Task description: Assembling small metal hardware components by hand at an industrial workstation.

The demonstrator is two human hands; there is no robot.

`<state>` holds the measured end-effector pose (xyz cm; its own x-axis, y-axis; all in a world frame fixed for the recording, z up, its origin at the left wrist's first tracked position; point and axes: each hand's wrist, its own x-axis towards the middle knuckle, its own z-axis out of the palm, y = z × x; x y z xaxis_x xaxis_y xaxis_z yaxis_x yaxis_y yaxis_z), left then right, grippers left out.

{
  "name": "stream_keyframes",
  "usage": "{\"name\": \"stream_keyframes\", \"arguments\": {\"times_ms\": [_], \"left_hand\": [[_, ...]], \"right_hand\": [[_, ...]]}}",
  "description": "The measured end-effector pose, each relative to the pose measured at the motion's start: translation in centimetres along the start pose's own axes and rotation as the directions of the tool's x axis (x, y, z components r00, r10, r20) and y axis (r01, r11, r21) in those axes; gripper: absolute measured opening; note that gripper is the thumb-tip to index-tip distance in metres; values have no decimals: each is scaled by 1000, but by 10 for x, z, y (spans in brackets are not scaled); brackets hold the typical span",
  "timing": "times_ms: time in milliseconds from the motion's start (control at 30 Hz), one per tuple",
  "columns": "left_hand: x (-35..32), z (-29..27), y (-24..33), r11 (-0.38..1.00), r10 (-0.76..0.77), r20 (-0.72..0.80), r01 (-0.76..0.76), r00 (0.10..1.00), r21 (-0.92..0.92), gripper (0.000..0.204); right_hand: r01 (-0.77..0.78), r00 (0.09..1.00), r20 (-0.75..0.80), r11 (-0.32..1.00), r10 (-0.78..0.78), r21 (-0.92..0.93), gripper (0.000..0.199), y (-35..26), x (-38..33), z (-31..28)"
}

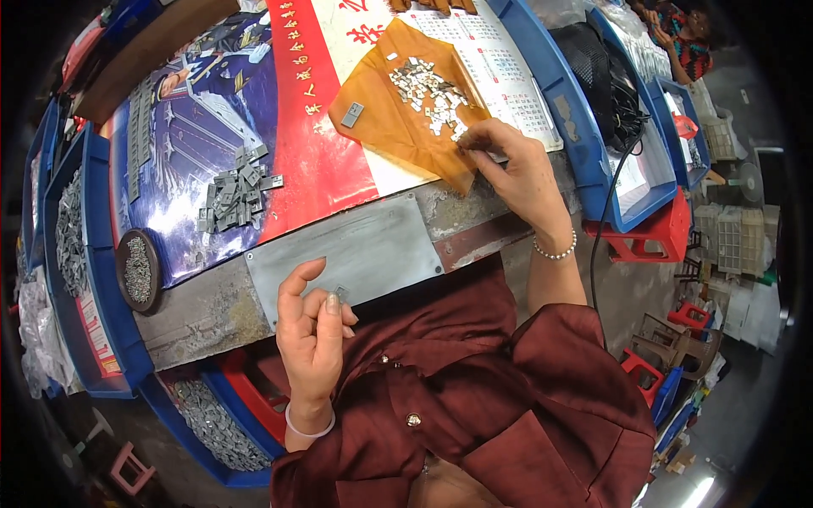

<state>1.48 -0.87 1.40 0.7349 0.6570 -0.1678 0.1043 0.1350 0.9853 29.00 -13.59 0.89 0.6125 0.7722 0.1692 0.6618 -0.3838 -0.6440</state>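
Observation:
My left hand (312, 343) is raised in front of a smooth grey metal plate (356, 250) at the table's near edge. Its thumb and fingers are closed on a small grey rectangular piece (340, 290), which partly shows above the thumb. Out to the right, my right hand (518, 169) reaches over an orange translucent sheet (381, 135), thumb and index finger pinched together; what they hold, if anything, is hidden. Small white and metallic pieces (428, 89) lie scattered on that sheet beside these fingertips. A single grey piece (352, 115) rests on its left side.
Left of the plate sits a pile of grey pieces (237, 193) on a glossy poster (326, 169). A round brown dish (138, 271) holds tiny metal parts. Blue bins (102, 254) line the left; another blue bin (593, 161) stands right, with a black cable (603, 245) hanging down.

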Motion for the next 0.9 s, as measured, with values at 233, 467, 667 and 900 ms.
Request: {"name": "stream_keyframes", "arguments": {"times_ms": [233,467,667,900], "left_hand": [[8,5,0,1000,-24,-5,24,1000,12,38],[3,1,-3,999,15,-73,-13,997,37,41],[2,2,-8,999,33,-14,-33,999,-3,38],[1,2,-6,999,46,-18,-46,999,-19,39]], "right_hand": [[56,997,45,998,-55,-11,20,8,7,-4],[232,967,106,973,-232,11,23,3,20,-2],[156,978,138,987,-158,26,26,6,13,-10],[133,985,116,991,-128,-32,26,-2,11,-8]]}}
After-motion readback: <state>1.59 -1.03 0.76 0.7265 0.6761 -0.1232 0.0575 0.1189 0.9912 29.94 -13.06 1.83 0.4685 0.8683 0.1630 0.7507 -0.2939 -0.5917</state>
